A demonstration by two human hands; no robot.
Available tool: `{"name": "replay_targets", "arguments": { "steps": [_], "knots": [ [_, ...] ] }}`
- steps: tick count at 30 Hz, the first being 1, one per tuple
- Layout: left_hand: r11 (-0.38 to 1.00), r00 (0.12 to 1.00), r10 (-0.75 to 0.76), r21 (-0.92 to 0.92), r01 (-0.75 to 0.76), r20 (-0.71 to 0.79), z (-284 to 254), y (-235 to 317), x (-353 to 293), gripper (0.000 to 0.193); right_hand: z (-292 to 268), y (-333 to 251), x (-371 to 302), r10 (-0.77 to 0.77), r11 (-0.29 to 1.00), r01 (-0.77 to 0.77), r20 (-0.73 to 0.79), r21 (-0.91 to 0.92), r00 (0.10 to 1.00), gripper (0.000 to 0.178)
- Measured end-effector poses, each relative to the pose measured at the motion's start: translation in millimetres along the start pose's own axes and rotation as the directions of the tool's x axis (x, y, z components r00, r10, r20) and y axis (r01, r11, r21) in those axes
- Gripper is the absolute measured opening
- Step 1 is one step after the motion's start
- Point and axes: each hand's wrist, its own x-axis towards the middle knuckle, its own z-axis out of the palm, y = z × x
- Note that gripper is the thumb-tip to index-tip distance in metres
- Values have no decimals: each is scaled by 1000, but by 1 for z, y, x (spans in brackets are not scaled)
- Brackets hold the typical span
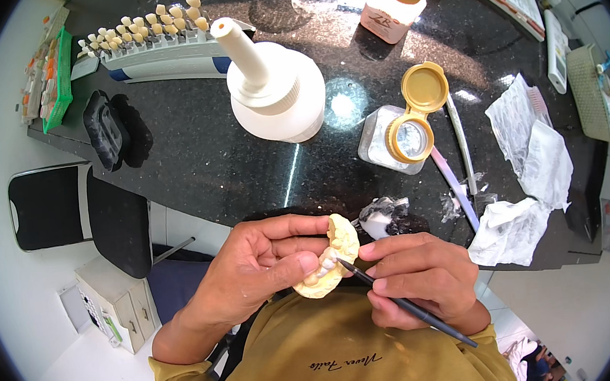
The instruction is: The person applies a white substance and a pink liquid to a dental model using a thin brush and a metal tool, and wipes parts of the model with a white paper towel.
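Note:
My left hand [264,264] grips a yellowish plaster dental model [343,240] near the table's front edge, its thumb beside the white teeth [328,260] set on it. My right hand [425,274] is closed around a slim black pen-like tool [412,306]. The tool's fine tip rests at or very close to the white teeth; actual contact is too small to tell. Just beyond the hands, a small lump of white material in crumpled clear wrap [379,221] lies on the dark speckled table [197,135].
A white bottle with a spout [277,94] stands mid-table, and a clear jar with a raised gold lid [395,138] sits right of it. Tooth shade tabs [157,28] stand far left. Crumpled white tissues [530,161] and a purple-handled stick [455,187] lie at right.

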Motion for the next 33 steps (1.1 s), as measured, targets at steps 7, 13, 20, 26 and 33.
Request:
{"name": "replay_targets", "arguments": {
  "steps": [7,13,20,26,33],
  "knots": [
    [1000,1000,3,0,-3,5,-1,-1,0,59,0,0,1,-9,1000,9,9,-7,1000,20],
    [1000,1000,7,-9,-7,13,-2,-1,0,59,-1,1,1,-19,1000,19,15,-6,1000,21],
    [1000,1000,7,-29,-6,25,-2,-1,0,58,0,1,1,-19,1000,19,11,7,1000,22],
    [999,999,0,-44,2,33,0,2,1,59,-11,0,-7,-9,997,17,-99,71,995,27],
    [999,999,25,-30,-24,26,-3,-3,0,63,-31,-9,-9,333,923,-342,-81,-174,939,16]
  ]
}}
